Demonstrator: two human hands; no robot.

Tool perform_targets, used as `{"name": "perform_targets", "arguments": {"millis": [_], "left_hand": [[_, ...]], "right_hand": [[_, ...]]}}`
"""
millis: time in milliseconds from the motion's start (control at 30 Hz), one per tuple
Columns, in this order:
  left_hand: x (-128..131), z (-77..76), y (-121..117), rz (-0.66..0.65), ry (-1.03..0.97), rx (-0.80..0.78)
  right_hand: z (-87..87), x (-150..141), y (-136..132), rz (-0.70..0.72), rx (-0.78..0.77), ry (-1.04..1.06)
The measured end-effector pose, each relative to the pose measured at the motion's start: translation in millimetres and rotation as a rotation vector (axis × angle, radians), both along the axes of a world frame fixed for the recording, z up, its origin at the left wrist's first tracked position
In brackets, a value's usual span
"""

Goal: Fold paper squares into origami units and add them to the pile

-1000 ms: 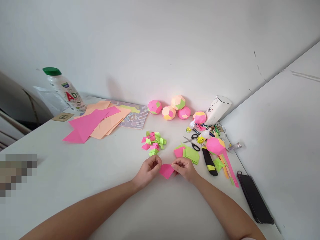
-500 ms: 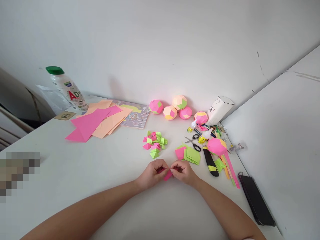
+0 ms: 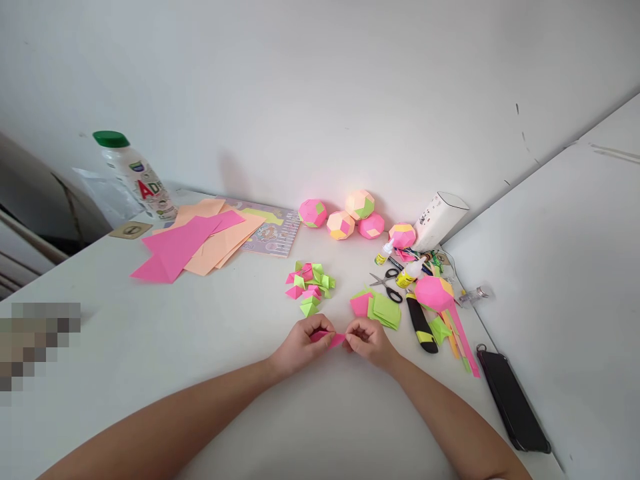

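Observation:
Between both hands is a small folded piece of pink paper (image 3: pixel 338 340). My left hand (image 3: pixel 303 343) pinches it from the left, thumb against forefinger. On the right, my right hand (image 3: pixel 369 341) closes its fingertips on the paper's pointed end. Just beyond the hands lies a cluster of folded pink and green paper pieces (image 3: pixel 311 287). A stack of green paper squares (image 3: pixel 385 311) rests behind my right hand, with a pink paper square (image 3: pixel 361 305) beside it.
Scissors (image 3: pixel 387 285), glue bottles (image 3: pixel 410 273) and a box cutter (image 3: pixel 421 324) lie to the right, near a phone (image 3: pixel 513 400). Faceted paper balls (image 3: pixel 360 205) line the wall. Pink paper sheets (image 3: pixel 183 250) and a white bottle (image 3: pixel 135 175) stand at the left.
My hands have drawn slightly apart, and the pink paper has turned to lie more level between them. The things on the table have not moved.

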State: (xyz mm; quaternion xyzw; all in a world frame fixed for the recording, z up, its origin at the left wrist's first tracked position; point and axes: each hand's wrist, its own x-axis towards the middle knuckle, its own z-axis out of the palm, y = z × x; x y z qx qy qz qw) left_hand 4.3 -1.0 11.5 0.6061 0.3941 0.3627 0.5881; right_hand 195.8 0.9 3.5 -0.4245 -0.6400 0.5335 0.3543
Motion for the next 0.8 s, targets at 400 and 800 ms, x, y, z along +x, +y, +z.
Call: {"name": "perform_targets", "arguments": {"millis": [400, 800], "left_hand": [[0, 2.9, 0, 0.016, -0.010, -0.128], [1, -10.3, 1, 0.024, -0.056, -0.062]], "right_hand": [[2.2, 2, 1, -0.023, -0.059, 0.123], [-3.1, 3, 2, -0.052, -0.030, 0.073]]}}
